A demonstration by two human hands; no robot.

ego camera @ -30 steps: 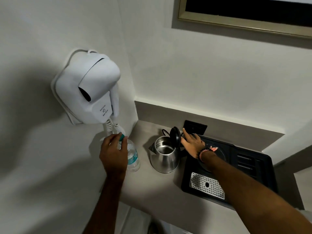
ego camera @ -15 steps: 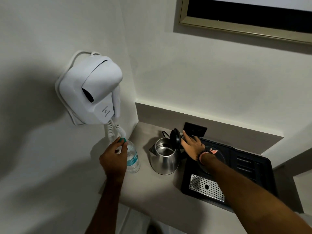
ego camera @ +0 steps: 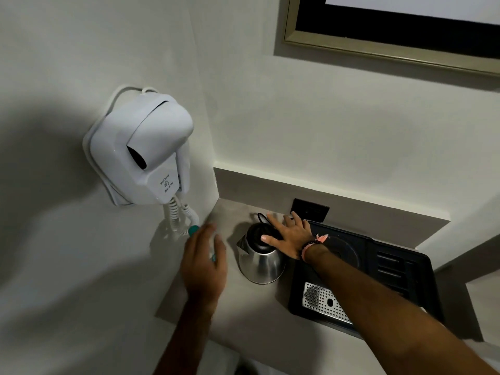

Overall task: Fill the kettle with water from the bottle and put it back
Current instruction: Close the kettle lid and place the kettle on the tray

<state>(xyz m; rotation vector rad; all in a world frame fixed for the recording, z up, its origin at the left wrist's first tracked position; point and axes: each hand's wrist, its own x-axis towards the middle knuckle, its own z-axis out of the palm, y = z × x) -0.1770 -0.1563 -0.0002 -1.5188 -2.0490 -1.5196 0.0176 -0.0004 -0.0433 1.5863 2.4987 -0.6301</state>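
Left hand over the bottle, right hand flat on the kettle's closed lid.

On the left wall hangs a white hair dryer (ego camera: 140, 155), its coiled cord dropping toward the desk (ego camera: 238, 315). Below it the left hand (ego camera: 204, 262) hovers in front of the bottle (ego camera: 193, 230), fingers (ego camera: 209, 231) loosely spread and gripping nothing; only the teal cap and a sliver of label show. Just to the right the steel kettle (ego camera: 261, 259) stands upright on the desk, lid down, beside the black tray (ego camera: 400, 269). The right hand (ego camera: 290, 238) lies on the lid with fingers extended and flat, thumb on top, not gripping.
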